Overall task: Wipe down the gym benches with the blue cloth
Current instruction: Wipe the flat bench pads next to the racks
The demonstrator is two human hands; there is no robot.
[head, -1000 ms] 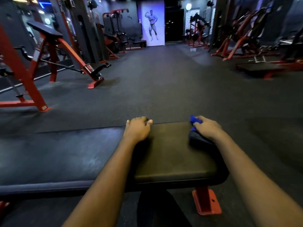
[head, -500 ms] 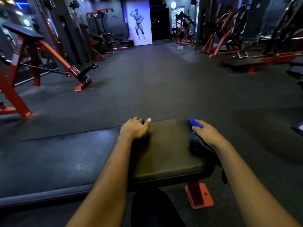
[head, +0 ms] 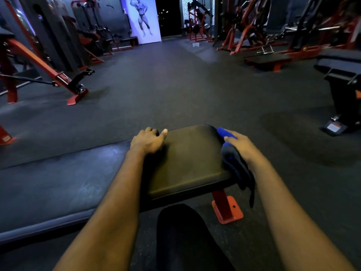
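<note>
I am gripping the blue cloth bunched under my right hand, my fingers curling over its bright fold, right at the right end of the bench where the pad is rounding off. My left hand is bracing on the same pad, to the left of the cloth, with its fingers hooking over the bench's far edge and the thumb lying on top. What is worrying me is how little of the cloth is actually meeting the pad: most of it is spilling off the bench's right end, and a dark strip is dangling down beside the red foot under the bench. If I am pulling leftward from here, that loose strip is likely to be dragging against the post or snagging on it, and the wad could be rolling out from under my palm and dropping to the floor beside the bench. Bunched like this, it is probably cleaning only a narrow band, so streaks could be forming along the bench's near edge. My left hand is also sitting in the path of a stroke, so I am risking missing the patch under it.
</note>
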